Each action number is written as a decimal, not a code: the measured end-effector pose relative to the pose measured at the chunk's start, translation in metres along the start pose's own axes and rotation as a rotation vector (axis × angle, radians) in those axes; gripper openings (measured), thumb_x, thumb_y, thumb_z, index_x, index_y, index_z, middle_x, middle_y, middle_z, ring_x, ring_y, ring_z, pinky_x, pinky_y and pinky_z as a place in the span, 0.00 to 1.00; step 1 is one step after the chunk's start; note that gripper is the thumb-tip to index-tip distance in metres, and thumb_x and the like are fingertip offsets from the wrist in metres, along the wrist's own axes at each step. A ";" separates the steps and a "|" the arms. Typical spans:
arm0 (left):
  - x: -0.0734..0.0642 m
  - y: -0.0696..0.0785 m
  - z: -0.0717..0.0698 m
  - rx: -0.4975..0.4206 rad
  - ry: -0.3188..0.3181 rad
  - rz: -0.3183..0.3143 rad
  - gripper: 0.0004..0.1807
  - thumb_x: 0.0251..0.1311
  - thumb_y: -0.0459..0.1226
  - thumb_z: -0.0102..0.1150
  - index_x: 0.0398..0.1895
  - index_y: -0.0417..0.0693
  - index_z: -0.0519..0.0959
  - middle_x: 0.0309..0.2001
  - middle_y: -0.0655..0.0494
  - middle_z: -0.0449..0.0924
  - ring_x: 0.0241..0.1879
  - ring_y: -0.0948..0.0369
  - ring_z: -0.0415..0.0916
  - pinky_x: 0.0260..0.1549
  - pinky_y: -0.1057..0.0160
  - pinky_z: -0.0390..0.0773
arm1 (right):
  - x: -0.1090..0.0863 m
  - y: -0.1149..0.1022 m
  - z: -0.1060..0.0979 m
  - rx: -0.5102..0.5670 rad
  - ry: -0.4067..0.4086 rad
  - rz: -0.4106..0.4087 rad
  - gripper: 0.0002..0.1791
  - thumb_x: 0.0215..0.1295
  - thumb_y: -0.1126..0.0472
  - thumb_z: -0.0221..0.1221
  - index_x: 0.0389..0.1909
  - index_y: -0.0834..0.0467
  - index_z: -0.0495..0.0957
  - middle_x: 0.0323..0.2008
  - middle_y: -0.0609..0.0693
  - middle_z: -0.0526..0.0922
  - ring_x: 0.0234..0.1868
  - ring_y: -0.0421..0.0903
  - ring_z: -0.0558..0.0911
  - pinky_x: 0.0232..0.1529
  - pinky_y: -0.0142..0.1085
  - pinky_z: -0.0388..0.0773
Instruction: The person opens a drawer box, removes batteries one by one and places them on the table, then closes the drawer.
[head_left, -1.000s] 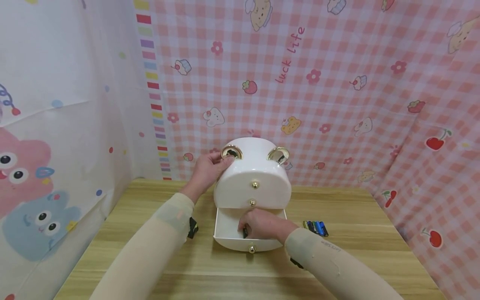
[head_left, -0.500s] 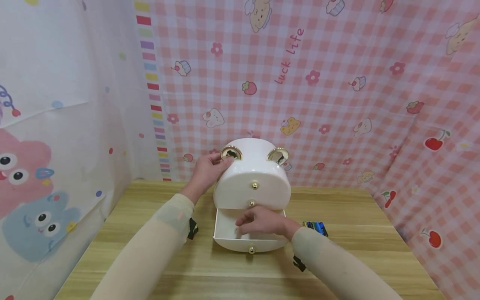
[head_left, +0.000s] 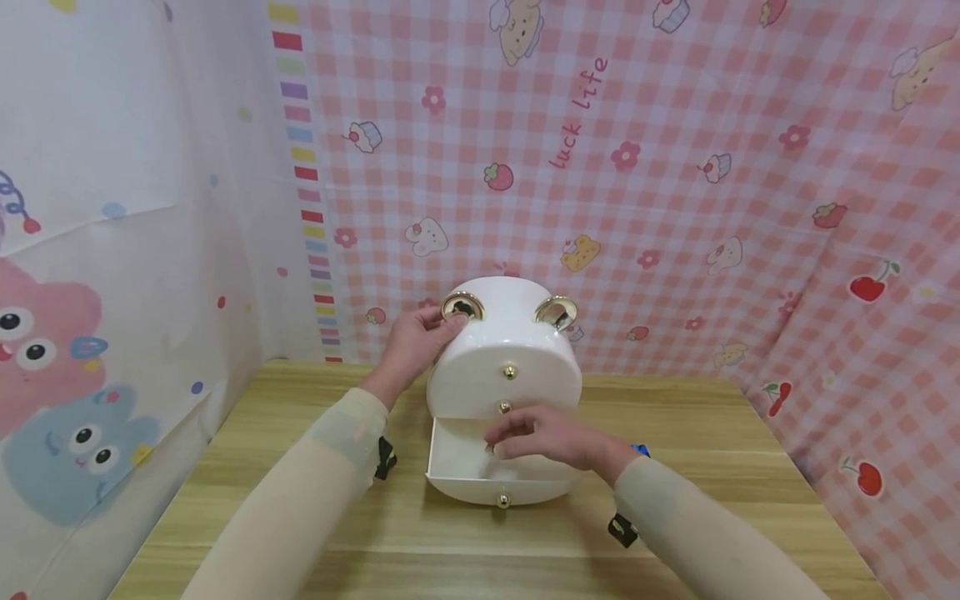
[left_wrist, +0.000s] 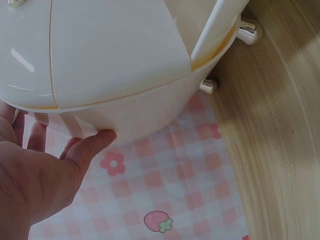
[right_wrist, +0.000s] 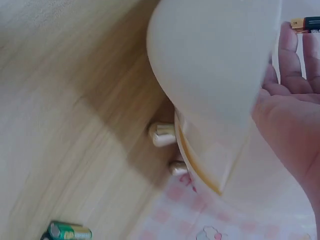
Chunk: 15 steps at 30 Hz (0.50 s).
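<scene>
A white drawer box (head_left: 504, 333) with gold ring ears stands on the table, its bottom drawer (head_left: 450, 454) pulled out. My left hand (head_left: 416, 343) holds the left gold ear (head_left: 448, 298) between thumb and fingers. In the left wrist view, the lower fingers of that hand (left_wrist: 47, 170) lie along the box's white side. Above the open drawer hovers my right hand (head_left: 551, 437), its fingers loosely bent and parted. A small battery (right_wrist: 311, 24) with a gold end and black body appears just past its fingertips in the right wrist view; the frame edge cuts it off.
More batteries (head_left: 640, 450) rest on the table right of the box, mostly hidden by the right forearm. A green one (right_wrist: 70, 231) shows in the right wrist view. Gold knobs (head_left: 504, 500) stick out from the drawer fronts. Patterned cloth (head_left: 637, 208) hangs behind.
My right hand has let go of the battery low in the drawer, then lifted and shifted right, its forearm now covering most of the batteries on the table. The left hand has stayed still.
</scene>
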<state>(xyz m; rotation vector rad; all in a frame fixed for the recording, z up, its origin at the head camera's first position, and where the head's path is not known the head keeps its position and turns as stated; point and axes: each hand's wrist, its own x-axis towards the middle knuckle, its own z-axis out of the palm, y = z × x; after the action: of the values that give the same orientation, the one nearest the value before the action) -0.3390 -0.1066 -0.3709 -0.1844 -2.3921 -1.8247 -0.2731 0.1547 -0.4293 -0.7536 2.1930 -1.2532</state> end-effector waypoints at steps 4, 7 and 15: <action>-0.001 0.000 0.000 -0.008 0.008 0.017 0.22 0.69 0.49 0.72 0.57 0.44 0.89 0.49 0.43 0.92 0.37 0.68 0.84 0.38 0.70 0.84 | -0.015 -0.004 -0.009 0.053 -0.008 -0.034 0.22 0.73 0.54 0.66 0.62 0.60 0.83 0.60 0.56 0.88 0.59 0.41 0.85 0.61 0.33 0.80; -0.002 0.001 0.000 -0.009 0.012 0.020 0.21 0.69 0.49 0.72 0.56 0.44 0.89 0.47 0.44 0.92 0.37 0.68 0.83 0.37 0.71 0.84 | -0.029 -0.004 -0.017 0.089 0.007 -0.033 0.21 0.75 0.54 0.65 0.63 0.61 0.82 0.61 0.56 0.87 0.60 0.41 0.84 0.62 0.32 0.80; -0.001 0.001 0.000 -0.013 0.011 0.013 0.21 0.69 0.48 0.72 0.55 0.44 0.89 0.44 0.48 0.91 0.36 0.69 0.82 0.36 0.71 0.83 | -0.072 0.005 -0.048 0.202 0.098 -0.078 0.21 0.76 0.62 0.62 0.64 0.69 0.77 0.58 0.51 0.88 0.60 0.45 0.86 0.62 0.39 0.85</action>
<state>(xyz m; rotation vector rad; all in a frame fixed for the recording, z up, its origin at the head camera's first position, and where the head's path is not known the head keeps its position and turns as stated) -0.3376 -0.1059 -0.3703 -0.1902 -2.3673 -1.8315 -0.2537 0.2341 -0.4014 -0.7152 2.0888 -1.5540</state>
